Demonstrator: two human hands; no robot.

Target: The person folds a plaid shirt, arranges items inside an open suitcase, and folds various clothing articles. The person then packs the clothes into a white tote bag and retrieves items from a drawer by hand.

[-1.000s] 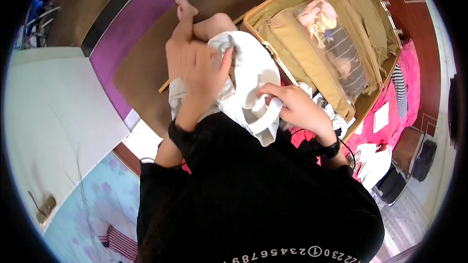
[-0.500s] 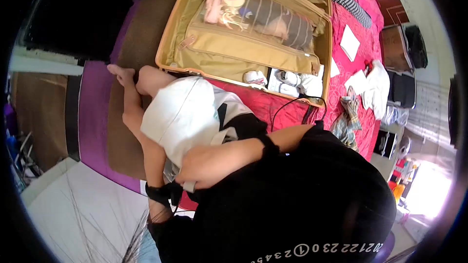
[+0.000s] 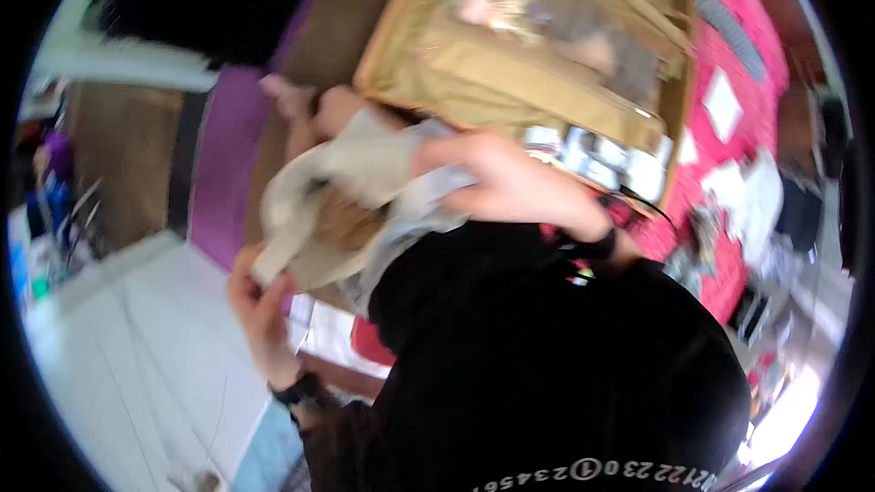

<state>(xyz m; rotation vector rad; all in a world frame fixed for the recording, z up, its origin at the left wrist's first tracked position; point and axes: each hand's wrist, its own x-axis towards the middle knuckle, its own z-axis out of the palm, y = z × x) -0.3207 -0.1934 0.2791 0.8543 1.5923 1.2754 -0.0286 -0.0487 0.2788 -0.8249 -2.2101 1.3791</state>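
A soft off-white cloth item hangs between my hands above my lap. It has a broad band-like edge curving round a brownish opening, and motion blur hides its exact kind. My left hand is closed, pinching the lower left end of the band between thumb and fingers. Fingers curled, my right hand grips the item's upper right side, beside a pale greyish fold. My bare foot shows beyond the cloth.
An open tan suitcase lies beyond my hands, holding pink and dark grey clothing. Small white items sit along its near side. Papers and clothes lie on the pink bedspread. A white surface is at lower left.
My hands have moved apart, left hand outward and right hand upward. The cloth has turned from a rounded white bulk to showing its band and opening. The whole view has shifted.
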